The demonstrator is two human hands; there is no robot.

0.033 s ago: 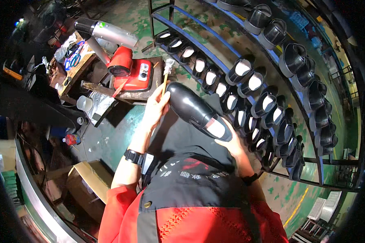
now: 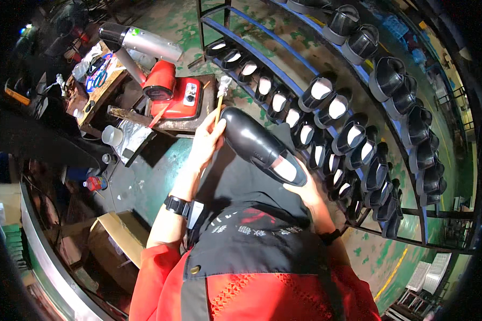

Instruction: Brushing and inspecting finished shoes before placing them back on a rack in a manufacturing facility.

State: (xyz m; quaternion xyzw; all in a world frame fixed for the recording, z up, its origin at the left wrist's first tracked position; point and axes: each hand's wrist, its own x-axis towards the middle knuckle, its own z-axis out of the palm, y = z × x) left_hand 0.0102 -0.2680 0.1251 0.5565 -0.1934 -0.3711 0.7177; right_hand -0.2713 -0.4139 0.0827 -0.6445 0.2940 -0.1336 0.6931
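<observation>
A glossy black leather shoe [image 2: 253,140] with a pale insole lies slanted across my lap, toe to the upper left. My right hand [image 2: 305,190] is closed around its heel end, most of the fingers hidden under the shoe. At the toe, my left hand [image 2: 208,136] is pinched around a thin wooden stick [image 2: 219,105] tipped with a crumpled white wad [image 2: 224,85]. Left fingers also touch the toe's edge. The wad sticks up past the toe, apart from the leather.
Rows of black shoes [image 2: 337,107] stand on a blue-edged rack [image 2: 305,61] to the right. A red machine [image 2: 171,99] with a silver blower [image 2: 152,44] is at the upper left. A white cup [image 2: 111,136], a red bottle [image 2: 95,183] and a cardboard box [image 2: 120,238] lie left.
</observation>
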